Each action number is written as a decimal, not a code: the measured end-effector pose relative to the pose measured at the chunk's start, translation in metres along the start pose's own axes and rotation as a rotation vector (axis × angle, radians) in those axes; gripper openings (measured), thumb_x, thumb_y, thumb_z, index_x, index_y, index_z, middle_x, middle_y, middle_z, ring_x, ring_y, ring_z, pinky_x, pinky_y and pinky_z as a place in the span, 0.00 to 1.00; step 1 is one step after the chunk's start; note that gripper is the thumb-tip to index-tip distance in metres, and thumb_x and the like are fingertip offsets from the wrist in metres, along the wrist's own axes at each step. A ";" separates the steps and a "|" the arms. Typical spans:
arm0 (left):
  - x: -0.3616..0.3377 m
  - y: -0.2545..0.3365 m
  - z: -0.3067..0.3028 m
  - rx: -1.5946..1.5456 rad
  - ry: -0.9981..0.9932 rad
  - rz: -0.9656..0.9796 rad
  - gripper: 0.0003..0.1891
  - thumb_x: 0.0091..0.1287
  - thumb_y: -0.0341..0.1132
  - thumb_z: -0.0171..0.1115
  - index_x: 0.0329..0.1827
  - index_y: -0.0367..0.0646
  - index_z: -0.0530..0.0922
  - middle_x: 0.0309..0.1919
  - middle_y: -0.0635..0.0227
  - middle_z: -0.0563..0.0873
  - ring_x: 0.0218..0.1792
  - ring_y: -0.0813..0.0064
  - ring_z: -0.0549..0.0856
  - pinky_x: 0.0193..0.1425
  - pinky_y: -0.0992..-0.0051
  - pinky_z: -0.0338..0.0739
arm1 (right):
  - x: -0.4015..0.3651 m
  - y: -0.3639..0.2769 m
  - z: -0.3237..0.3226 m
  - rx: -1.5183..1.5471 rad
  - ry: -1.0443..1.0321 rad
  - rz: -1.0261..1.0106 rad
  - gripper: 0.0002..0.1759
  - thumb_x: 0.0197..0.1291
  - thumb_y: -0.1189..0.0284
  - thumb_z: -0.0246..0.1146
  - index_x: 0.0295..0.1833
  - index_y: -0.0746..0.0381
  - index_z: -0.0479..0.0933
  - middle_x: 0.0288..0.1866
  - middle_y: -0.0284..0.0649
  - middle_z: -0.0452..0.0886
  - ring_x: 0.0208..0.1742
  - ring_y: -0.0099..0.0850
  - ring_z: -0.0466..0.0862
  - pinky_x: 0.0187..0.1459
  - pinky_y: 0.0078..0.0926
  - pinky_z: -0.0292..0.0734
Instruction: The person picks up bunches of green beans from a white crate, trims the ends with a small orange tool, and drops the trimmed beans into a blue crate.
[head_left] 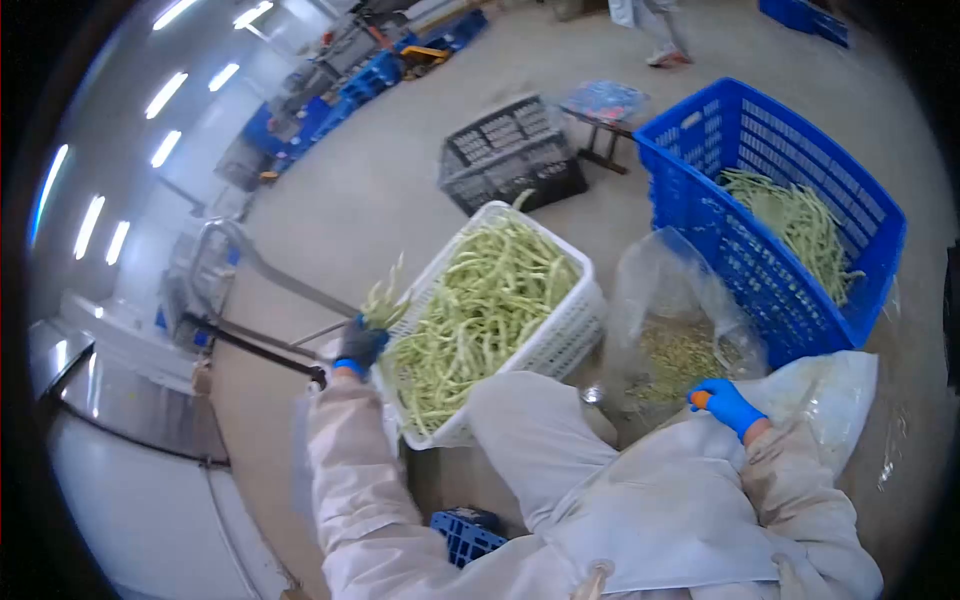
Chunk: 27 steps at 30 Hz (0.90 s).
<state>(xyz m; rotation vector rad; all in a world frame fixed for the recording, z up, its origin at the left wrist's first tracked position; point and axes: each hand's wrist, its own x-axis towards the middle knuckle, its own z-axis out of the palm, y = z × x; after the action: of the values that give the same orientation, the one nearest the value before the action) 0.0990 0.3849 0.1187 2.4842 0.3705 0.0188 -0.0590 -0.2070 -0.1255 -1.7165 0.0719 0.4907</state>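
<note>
My left hand [362, 343], in a dark glove over a blue one, is closed around a bunch of green beans [383, 305] at the left side of a white crate [545, 368]. Pale green beans [490, 300] heap up inside that crate. My right hand [727, 404], gloved in blue, is closed on a small orange-handled tool [699, 400]; its working end cannot be made out. Just beyond this hand stands a clear plastic bag [648, 275] holding small green-brown bean trimmings [680, 355].
A tall blue crate [690, 185] on the right holds more green beans [795, 225]. Ahead are a black crate [515, 160] and a low stool [605, 130]. A metal tube frame [280, 285] is at left, a small blue crate [467, 533] below. Another person's legs [662, 30] show far off.
</note>
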 end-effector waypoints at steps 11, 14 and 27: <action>-0.053 0.128 0.074 -0.971 -0.337 0.186 0.23 0.57 0.27 0.60 0.57 0.37 0.70 0.34 0.64 0.80 0.29 0.73 0.81 0.32 0.74 0.78 | 0.014 -0.048 -0.006 0.005 0.156 -0.344 0.10 0.59 0.75 0.58 0.44 0.67 0.79 0.39 0.39 0.82 0.39 0.27 0.81 0.41 0.25 0.75; -0.080 0.174 0.105 -0.974 -0.477 0.255 0.25 0.59 0.29 0.60 0.61 0.39 0.68 0.37 0.63 0.81 0.31 0.74 0.82 0.35 0.76 0.79 | -0.006 -0.165 -0.005 0.132 0.206 -0.447 0.12 0.60 0.74 0.59 0.47 0.66 0.78 0.41 0.39 0.82 0.42 0.25 0.79 0.45 0.24 0.74; -0.161 0.264 0.202 -1.067 -0.683 0.317 0.16 0.59 0.29 0.61 0.49 0.36 0.74 0.33 0.65 0.81 0.31 0.76 0.82 0.36 0.77 0.78 | -0.006 -0.276 0.008 -0.774 0.550 -1.080 0.07 0.57 0.73 0.61 0.42 0.62 0.77 0.49 0.39 0.75 0.40 0.33 0.79 0.40 0.31 0.75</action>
<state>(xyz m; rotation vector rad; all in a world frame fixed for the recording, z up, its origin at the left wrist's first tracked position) 0.0336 0.0216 0.1221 1.3433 -0.2820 -0.3874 0.0199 -0.1423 0.1310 -2.2648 -0.7009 -0.8650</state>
